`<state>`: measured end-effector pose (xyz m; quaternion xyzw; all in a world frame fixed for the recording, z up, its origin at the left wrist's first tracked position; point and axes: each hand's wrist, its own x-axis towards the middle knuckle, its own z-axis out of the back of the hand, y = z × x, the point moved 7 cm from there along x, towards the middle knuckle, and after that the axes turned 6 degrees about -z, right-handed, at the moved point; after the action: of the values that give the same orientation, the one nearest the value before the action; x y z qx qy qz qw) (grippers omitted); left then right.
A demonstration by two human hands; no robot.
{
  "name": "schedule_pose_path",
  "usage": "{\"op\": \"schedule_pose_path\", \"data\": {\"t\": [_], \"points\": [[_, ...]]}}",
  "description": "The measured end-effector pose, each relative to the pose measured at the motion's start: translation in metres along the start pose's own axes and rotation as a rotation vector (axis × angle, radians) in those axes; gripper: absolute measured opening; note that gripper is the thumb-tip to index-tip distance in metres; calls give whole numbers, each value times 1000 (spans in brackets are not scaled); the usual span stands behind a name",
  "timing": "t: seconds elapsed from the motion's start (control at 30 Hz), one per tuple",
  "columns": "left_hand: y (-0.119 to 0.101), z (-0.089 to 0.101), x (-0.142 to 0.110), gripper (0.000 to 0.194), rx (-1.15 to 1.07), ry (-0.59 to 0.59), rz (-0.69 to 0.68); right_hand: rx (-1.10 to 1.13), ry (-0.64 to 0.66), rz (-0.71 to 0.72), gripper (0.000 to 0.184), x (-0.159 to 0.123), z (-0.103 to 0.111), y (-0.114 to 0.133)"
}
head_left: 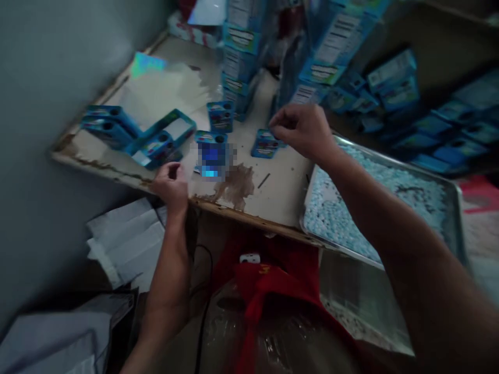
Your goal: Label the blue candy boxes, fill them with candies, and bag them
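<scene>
My right hand [300, 127] is closed in a pinch, its fingertips at the upper right corner of a small blue printed box [265, 144] on the table. My left hand [171, 182] is curled closed at the table's front edge, just below an open-topped blue carton [156, 148]. What its fingers hold, if anything, I cannot make out. Between the hands, another small blue box [221, 116] stands upright, with a partly blurred-out blue item [211, 156] in front of it. More blue boxes [109, 127] lie at the left.
The worn table [273, 197] has a chipped wooden edge. Tall stacks of blue packs [239, 52] rise at the back. A metal tray [460, 223] of pale blue pieces sits under my right forearm. Pale sheets [171, 96] lie at the back left; flattened cardboard [125, 234] is below.
</scene>
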<state>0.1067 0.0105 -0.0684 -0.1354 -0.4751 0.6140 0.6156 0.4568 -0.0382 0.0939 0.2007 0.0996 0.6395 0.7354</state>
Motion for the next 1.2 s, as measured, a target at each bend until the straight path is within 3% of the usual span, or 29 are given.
{"op": "schedule_pose_path", "data": {"t": [0.07, 0.13, 0.23, 0.33, 0.43, 0.53, 0.73, 0.87, 0.97, 1.03, 1.2], "points": [[-1, 0, 3, 16, 38, -17, 1, -170, 82, -120, 15, -34, 15, -55], [-2, -2, 5, 16, 66, -26, 2, -264, 199, -238, 12, -74, 15, -111], [-7, -6, 7, 14, 101, -3, 0, -194, 300, -317, 39, -128, -9, -168], [-11, -6, 5, 12, 145, 14, 14, -139, 290, -295, 59, -158, -42, -186], [-11, -6, 2, 14, 145, 29, 34, -150, 260, -284, 41, -164, -57, -191], [-5, -8, -1, 13, 128, 41, 25, -120, 265, -320, 28, -162, -49, -204], [4, -8, -7, 9, 104, 13, -42, -10, 92, -596, 14, -165, -9, -240], [4, -8, -9, 10, 78, 13, -60, 72, 73, -688, 9, -160, 1, -226], [3, -10, -10, 9, 72, 38, -66, 219, 89, -690, 18, -136, -1, -193], [3, -10, -10, 9, 66, 43, -55, 315, 165, -571, 27, -106, -12, -153], [4, -10, -12, 10, 8, 27, -36, 524, 419, -156, 44, -23, -52, -25]]}}
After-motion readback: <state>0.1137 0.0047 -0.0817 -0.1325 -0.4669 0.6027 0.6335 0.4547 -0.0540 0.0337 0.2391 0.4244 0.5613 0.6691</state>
